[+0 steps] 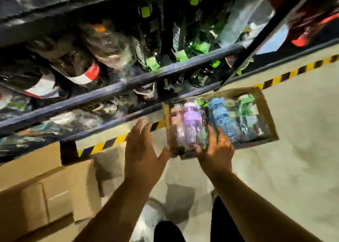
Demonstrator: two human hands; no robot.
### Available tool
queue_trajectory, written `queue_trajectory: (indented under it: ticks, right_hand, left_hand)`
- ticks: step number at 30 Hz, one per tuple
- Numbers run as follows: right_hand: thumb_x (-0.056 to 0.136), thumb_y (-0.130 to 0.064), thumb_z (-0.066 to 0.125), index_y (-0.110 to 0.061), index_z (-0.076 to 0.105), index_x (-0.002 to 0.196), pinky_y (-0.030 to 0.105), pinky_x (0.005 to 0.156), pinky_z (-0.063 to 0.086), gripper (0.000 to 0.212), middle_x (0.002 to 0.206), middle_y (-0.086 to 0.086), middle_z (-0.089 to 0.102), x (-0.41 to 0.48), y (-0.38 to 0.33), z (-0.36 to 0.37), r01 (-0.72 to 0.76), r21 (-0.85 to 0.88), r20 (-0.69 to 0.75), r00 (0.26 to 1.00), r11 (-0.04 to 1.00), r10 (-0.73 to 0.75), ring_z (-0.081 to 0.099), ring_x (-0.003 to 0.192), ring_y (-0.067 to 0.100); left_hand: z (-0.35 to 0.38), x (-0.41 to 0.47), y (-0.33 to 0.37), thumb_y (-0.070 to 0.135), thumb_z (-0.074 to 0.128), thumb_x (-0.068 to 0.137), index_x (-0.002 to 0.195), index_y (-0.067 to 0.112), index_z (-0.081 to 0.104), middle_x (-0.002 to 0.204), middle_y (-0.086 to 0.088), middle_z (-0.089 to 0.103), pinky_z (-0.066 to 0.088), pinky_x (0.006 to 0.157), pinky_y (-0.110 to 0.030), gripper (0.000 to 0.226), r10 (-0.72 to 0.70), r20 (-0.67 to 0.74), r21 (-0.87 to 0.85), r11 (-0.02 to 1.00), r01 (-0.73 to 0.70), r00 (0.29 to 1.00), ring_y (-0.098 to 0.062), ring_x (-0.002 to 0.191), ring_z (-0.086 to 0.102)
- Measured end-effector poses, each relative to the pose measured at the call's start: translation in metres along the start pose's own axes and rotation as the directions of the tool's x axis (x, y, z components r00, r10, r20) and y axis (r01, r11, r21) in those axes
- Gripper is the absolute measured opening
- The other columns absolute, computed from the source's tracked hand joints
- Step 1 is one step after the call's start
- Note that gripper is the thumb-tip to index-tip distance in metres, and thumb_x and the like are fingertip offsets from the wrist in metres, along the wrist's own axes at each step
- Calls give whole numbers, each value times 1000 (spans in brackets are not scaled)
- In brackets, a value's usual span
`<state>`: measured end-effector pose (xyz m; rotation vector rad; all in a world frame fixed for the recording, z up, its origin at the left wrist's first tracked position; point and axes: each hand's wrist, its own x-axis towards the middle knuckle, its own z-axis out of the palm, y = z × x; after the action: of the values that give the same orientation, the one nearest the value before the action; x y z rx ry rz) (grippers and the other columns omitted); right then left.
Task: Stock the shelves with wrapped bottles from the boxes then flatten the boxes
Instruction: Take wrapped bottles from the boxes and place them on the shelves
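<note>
Head view looks steeply down at dark metal shelves [128, 87] that are crowded on every level in sight with wrapped bottles, so much of the stocking looks done. It is not finished. An open box [266, 113] sits on the floor [293, 168] at the foot of the shelves, beside the yellow and black striped tape [102, 146], and it holds at least three wrapped bottles lying side by side: a purple bottle [189, 124] nearest the hands, a blue bottle [222, 117] in the middle and a green bottle [247, 113] at the far end. Brown cardboard [45, 186] lies low on the floor to the left and may be a box already emptied, though the blur makes that uncertain. This box has yet to be emptied and flattened.

The left hand [143, 150] is spread wide with straight fingers and holds nothing, its thumb just beside the near corner of the box. The right hand [218, 146] reaches into the box, and its curled fingers appear to grip the lower right side of the purple bottle.
</note>
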<state>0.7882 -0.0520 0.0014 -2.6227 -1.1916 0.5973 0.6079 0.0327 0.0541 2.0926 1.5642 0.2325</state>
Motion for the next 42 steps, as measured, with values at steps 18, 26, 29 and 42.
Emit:
queue_trajectory:
  ticks: [18, 26, 29, 42]
  right_hand:
    - [86, -52, 63, -11, 3, 156, 49, 114, 28, 100, 155, 23, 22, 202, 264, 37, -423, -23, 210, 884, 906, 418, 26, 140, 42]
    - [74, -58, 75, -3, 23, 148, 53, 110, 28, 105, 151, 27, 24, 206, 281, 59, -383, -111, 129, 909, 917, 396, 25, 139, 45]
    - [71, -52, 79, -1, 26, 142, 53, 107, 32, 102, 147, 27, 28, 207, 280, 63, -416, -80, 144, 894, 906, 424, 29, 135, 45]
    - [67, -35, 81, -16, 32, 138, 53, 95, 49, 89, 130, 13, 56, 168, 250, 33, -367, 305, 180, 928, 879, 325, 57, 115, 38]
  left_hand:
    - [271, 72, 65, 73, 68, 65, 156, 16, 16, 159, -19, 23, 29, 116, -54, 120, -446, 303, 49, 890, 454, 842, -40, 146, 22]
    - [301, 91, 63, 70, 69, 75, 158, 17, -8, 165, -18, 3, 12, 119, -56, 125, -725, 210, 234, 689, 686, 656, -45, 150, 7]
    - [301, 98, 55, 64, 76, 73, 157, 16, 9, 162, -20, 9, 18, 119, -59, 118, -791, 215, 219, 611, 761, 573, -46, 148, 11]
    - [267, 77, 59, 39, 88, 68, 146, 17, 30, 123, 3, 51, 56, 81, -29, 99, -669, 298, -222, 645, 731, 681, -23, 112, 57]
